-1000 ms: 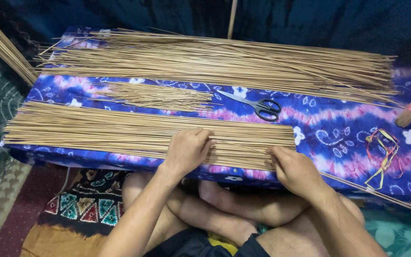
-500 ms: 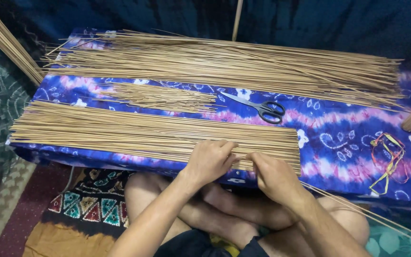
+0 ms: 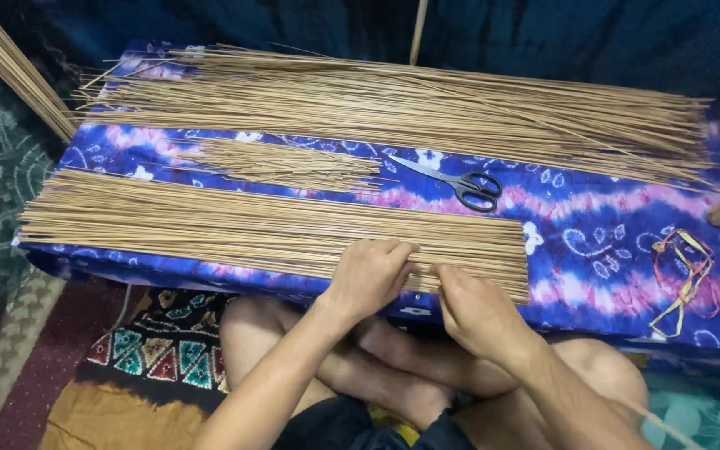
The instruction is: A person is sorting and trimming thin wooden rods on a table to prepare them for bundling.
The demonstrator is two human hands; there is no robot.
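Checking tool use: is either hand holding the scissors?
No, the scissors lie on the cloth apart from both hands, while the left hand and right hand rest on the near sticks.

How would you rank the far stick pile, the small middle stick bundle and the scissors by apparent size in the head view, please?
1. Far stick pile, largest.
2. Small middle stick bundle.
3. Scissors, smallest.

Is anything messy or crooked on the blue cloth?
Mostly tidy. The far pile of sticks is ragged, with a few stray sticks crossing it at a slant and ends poking out at the left. The near bundle, under both hands, lies straight and even.
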